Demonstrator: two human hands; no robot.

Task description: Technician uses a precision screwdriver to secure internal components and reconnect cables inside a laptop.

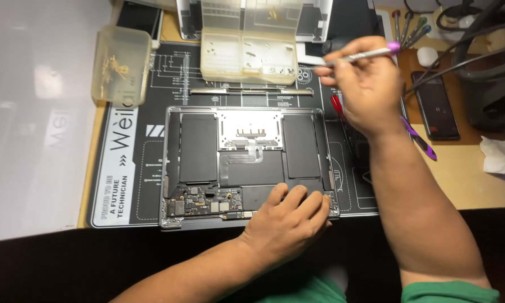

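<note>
The left hand lay flat on the opened grey laptop's near corner, gripping nothing. Behind, small yellowed plastic tub and compartmented clear tray held tiny screws, indistinct. The right hand pinched a purple-tipped metal screwdriver.

Black work mat with white line markings serves as the landmark, lying on the wooden bench. Off the mat's far-left corner: a small clear lidded box holding brass-coloured bits, tilted. On the mat's far edge, centre: a clear compartment tray, lid open, small screws scattered in its cells. Just nearer than the tray, a thin metal bar lies crosswise on the mat. Right of the mat: a dark phone face up, a white round object beyond it, tangled black cables, crumpled white tissue. A purple-handled tool lies at the mat's right edge.
</note>
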